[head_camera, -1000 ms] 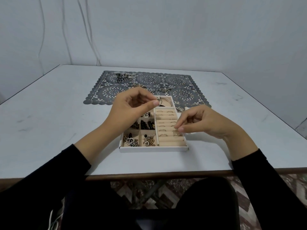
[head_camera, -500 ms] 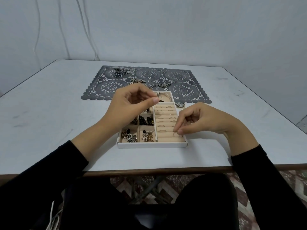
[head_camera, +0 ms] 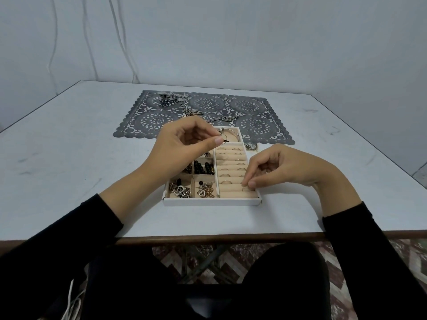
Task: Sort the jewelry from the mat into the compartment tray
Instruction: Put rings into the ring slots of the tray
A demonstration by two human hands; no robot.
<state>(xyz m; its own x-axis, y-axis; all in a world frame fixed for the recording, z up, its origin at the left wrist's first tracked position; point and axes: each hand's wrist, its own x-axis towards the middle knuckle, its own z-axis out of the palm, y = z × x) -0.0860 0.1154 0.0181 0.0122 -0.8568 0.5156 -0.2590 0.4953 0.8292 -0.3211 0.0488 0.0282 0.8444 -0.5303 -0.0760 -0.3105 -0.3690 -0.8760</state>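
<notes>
Pinching a thin silver ring, my right hand sits near right in the white cardboard compartment tray. My left hand pinches a tiny metal piece.

A plain, home-like room, judging by the white laminate table with a brown edge set in a corner of bare pale blue walls, thin white cables hanging down, and zigzag-patterned floor covering.

Pale square table with dark wooden edge; plain grey wall behind, hung with thin cables; chevron-patterned floor below.
</notes>
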